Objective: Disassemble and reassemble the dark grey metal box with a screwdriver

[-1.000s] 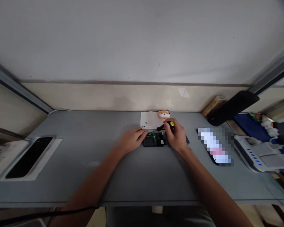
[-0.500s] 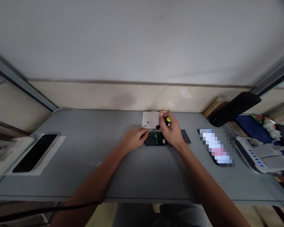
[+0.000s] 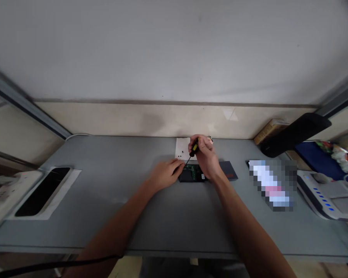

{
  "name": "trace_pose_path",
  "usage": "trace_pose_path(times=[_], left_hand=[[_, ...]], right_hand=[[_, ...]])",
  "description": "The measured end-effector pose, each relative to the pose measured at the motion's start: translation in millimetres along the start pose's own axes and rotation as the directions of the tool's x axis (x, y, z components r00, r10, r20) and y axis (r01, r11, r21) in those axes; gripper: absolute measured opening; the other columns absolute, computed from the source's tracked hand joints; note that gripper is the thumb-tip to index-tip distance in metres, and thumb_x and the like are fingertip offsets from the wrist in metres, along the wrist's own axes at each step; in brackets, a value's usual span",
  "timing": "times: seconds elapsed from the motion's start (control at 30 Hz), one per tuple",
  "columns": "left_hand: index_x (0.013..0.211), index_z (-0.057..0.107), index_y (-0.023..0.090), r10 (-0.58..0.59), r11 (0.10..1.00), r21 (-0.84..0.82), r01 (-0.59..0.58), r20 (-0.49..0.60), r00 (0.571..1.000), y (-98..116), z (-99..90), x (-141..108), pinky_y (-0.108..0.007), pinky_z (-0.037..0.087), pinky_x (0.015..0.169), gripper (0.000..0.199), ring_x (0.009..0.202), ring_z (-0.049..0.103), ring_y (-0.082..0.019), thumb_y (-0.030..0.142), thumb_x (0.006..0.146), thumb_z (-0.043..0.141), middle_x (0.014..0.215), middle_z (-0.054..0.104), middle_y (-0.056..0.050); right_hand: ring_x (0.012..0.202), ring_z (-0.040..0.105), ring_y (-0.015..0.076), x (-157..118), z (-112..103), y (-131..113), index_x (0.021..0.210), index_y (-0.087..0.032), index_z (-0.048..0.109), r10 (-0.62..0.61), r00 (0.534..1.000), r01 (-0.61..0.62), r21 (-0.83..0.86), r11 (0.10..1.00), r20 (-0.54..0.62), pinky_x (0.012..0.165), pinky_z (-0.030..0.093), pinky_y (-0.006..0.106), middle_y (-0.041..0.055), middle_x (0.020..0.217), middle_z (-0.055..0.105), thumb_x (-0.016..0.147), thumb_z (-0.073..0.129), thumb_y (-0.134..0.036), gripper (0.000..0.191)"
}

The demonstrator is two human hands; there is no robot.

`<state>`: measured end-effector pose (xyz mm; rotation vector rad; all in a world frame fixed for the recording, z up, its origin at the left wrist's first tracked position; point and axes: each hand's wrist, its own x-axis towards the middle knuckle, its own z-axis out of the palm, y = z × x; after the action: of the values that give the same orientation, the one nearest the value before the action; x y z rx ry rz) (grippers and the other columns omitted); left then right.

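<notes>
A black and yellow screwdriver [image 3: 194, 147] is gripped by its handle in my right hand [image 3: 207, 158]. Its thin shaft slants down and left to the upper left corner of an opened black device [image 3: 188, 178] with a green circuit board [image 3: 195, 170] inside. The fingers of my left hand [image 3: 167, 173] close around that same left end of the device, close beside the screwdriver's tip. Whether the tip sits in a screw is too small to tell. Behind the device lies a white sheet [image 3: 181, 146] with several tiny dark screws [image 3: 179, 155] on it.
A dark flat panel [image 3: 229, 170] lies right of the device, partly behind my right wrist. Further right are a blurred-out phone [image 3: 269, 185], a power strip [image 3: 321, 193] and a black cylinder [image 3: 295, 134]. At left, another phone [image 3: 43, 191] rests beside a white socket strip [image 3: 14, 189].
My right hand has turned and raised the screwdriver's handle, so the tool now stands steeper with its shaft more visible. My left hand stays at the device's left end. The view has shifted slightly.
</notes>
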<state>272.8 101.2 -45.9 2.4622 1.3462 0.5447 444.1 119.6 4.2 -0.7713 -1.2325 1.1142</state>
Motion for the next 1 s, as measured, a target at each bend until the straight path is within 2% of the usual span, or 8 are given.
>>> trace_pose_path(times=[0.1,0.23,0.4,0.5,0.6,0.7,0.87,1.0], left_hand=[[0.116,0.073,0.024,-0.005,1.0,0.011,0.005,0.012,1.0,-1.2,0.8,0.1,-0.034,0.055,0.081,0.031,0.091,0.074,-0.024,0.033,0.106,0.045,0.113,0.077,-0.007],[0.117,0.072,0.023,0.022,1.0,-0.008,-0.021,0.03,0.999,-2.3,0.5,0.0,-0.034,0.055,0.08,0.033,0.091,0.074,-0.023,0.032,0.107,0.042,0.111,0.077,-0.008],[0.116,0.071,0.023,0.023,1.0,0.007,-0.023,0.047,0.999,-0.5,-2.9,-0.5,-0.033,0.054,0.079,0.035,0.091,0.073,-0.022,0.035,0.108,0.039,0.113,0.077,-0.007],[0.115,0.07,0.022,0.036,0.999,0.028,-0.037,0.046,0.998,0.3,-3.6,-0.8,-0.032,0.053,0.079,0.035,0.091,0.073,-0.022,0.033,0.108,0.037,0.113,0.077,-0.006],[0.114,0.07,0.023,0.058,0.998,0.03,-0.059,0.021,0.998,-0.5,-2.5,-1.4,-0.031,0.053,0.078,0.035,0.091,0.073,-0.021,0.032,0.108,0.037,0.113,0.077,-0.005],[0.115,0.07,0.022,0.069,0.997,0.023,-0.069,0.019,0.997,-1.6,-1.7,-1.9,-0.031,0.053,0.077,0.034,0.09,0.073,-0.021,0.032,0.108,0.038,0.111,0.077,-0.006],[0.115,0.07,0.023,0.074,0.997,-0.003,-0.074,0.013,0.997,-2.2,-2.5,-2.0,-0.031,0.053,0.078,0.034,0.09,0.072,-0.02,0.032,0.108,0.039,0.109,0.077,-0.005],[0.113,0.071,0.023,0.057,0.998,-0.001,-0.057,0.016,0.998,-2.9,-1.4,-2.1,-0.031,0.053,0.078,0.035,0.09,0.072,-0.02,0.033,0.108,0.039,0.11,0.077,-0.005]], right_hand=[[0.066,0.059,0.0132,-3.7,-2.0,-2.2,0.083,-0.026,0.051,0.01,1.0,-0.009,0.012,1.0,-0.01,0.064,0.05,0.031,-0.0007,0.082,0.06,0.081,0.07,-0.066,0.045],[0.047,0.047,0.0089,-3.7,-1.4,1.6,0.077,-0.026,0.04,-0.042,0.997,0.04,-0.035,0.999,-0.062,0.051,0.041,0.026,-0.0089,0.06,0.047,0.084,0.072,-0.063,0.049],[0.052,0.045,0.0115,-1.9,2.8,1.5,0.09,-0.026,0.056,-0.017,0.998,0.023,0.109,0.994,-0.052,0.052,0.04,0.028,-0.0059,0.06,0.045,0.091,0.052,-0.073,0.047],[0.063,0.053,0.0124,-1.7,1.6,-0.7,0.084,-0.025,0.059,0.04,0.997,-0.028,0.188,0.982,-0.059,0.059,0.046,0.028,-0.0019,0.071,0.055,0.089,0.063,-0.065,0.041],[0.062,0.06,0.011,-2.1,-2.5,-1.1,0.076,-0.025,0.049,0.058,0.995,-0.044,0.174,0.984,-0.077,0.057,0.047,0.027,-0.0036,0.076,0.058,0.078,0.078,-0.06,0.046],[0.047,0.054,0.008,-2.7,-4.2,0.2,0.075,-0.025,0.038,0.041,0.997,-0.037,0.07,0.997,-0.062,0.049,0.042,0.025,-0.0088,0.066,0.053,0.075,0.082,-0.058,0.055],[0.045,0.037,0.0083,-2.4,2.9,2.1,0.077,-0.027,0.042,0.016,0.998,-0.01,0.106,0.994,-0.057,0.043,0.033,0.024,-0.0099,0.056,0.04,0.08,0.066,-0.075,0.054],[0.054,0.043,0.0117,-1.0,3.4,-0.4,0.088,-0.026,0.059,0.078,0.996,-0.069,0.226,0.972,-0.031,0.052,0.04,0.029,-0.0037,0.066,0.047,0.09,0.05,-0.077,0.051]])
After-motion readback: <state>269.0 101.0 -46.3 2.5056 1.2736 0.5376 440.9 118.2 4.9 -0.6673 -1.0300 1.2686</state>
